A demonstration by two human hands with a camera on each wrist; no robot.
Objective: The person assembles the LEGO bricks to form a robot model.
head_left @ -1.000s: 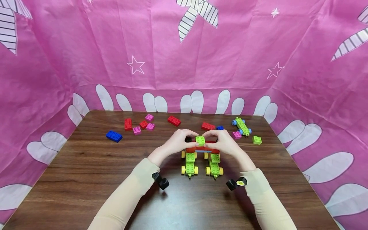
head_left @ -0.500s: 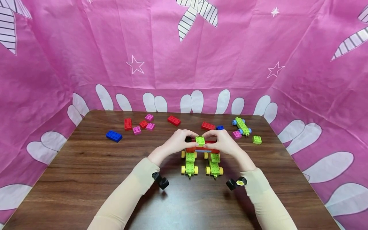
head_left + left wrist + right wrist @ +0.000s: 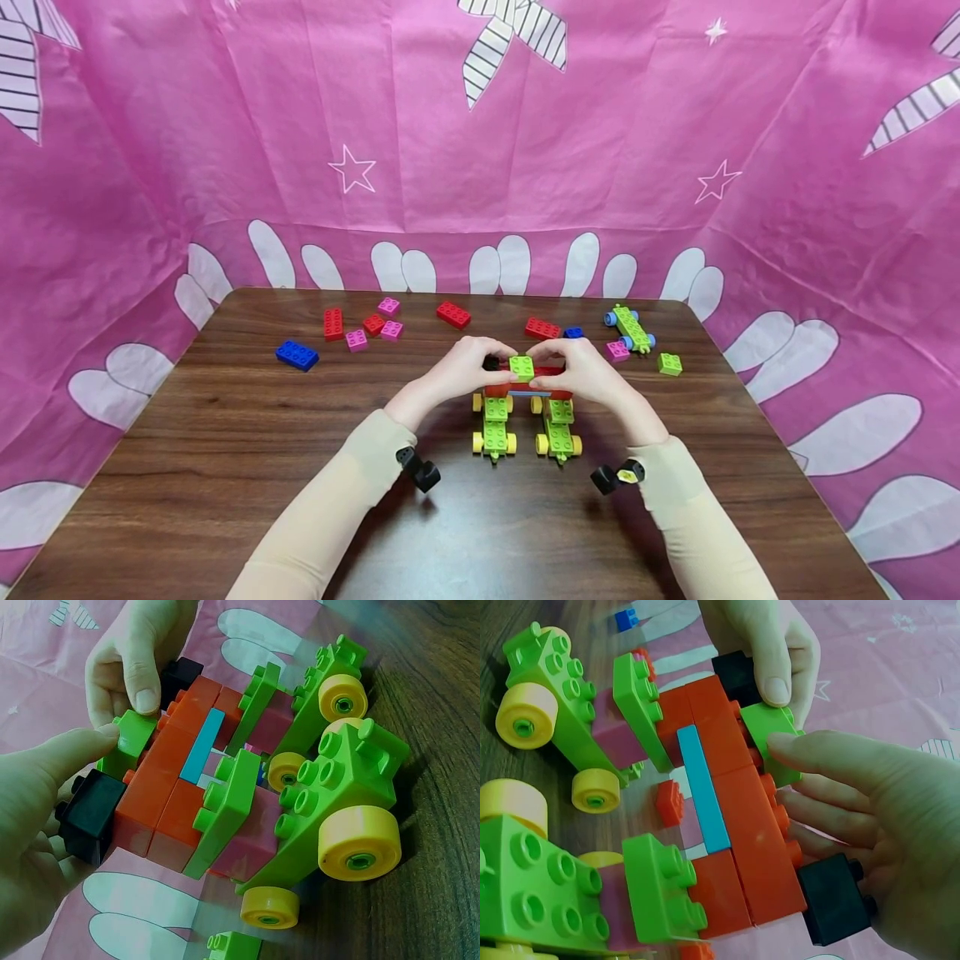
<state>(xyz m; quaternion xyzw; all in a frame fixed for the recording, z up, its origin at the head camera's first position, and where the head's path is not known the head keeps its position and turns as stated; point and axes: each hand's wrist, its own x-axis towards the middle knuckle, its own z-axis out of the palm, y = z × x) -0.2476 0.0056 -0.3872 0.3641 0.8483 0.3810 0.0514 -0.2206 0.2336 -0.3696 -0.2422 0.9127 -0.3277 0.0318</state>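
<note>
My left hand (image 3: 467, 367) and right hand (image 3: 588, 371) meet over a toy-brick build, thumbs and fingers pinching a light green brick (image 3: 521, 367) from either side. Beneath it, red bricks (image 3: 742, 832) form a bridge with a thin light-blue piece (image 3: 703, 787) at its front. A black brick (image 3: 91, 815) lies under my left hand and another black brick (image 3: 832, 900) under my right. Two green wheelbases (image 3: 495, 435) with yellow wheels (image 3: 360, 844) carry the bridge on pink bricks (image 3: 619, 735) and green bricks (image 3: 660, 889). How firmly the pinched brick sits on the studs is hidden.
Loose bricks lie along the table's back: a blue brick (image 3: 297, 355), several red and pink ones at left, and a red brick (image 3: 542, 328) behind my right hand. Back right stand a green wheelbase with blue wheels (image 3: 632, 328) and a small green brick (image 3: 670, 364).
</note>
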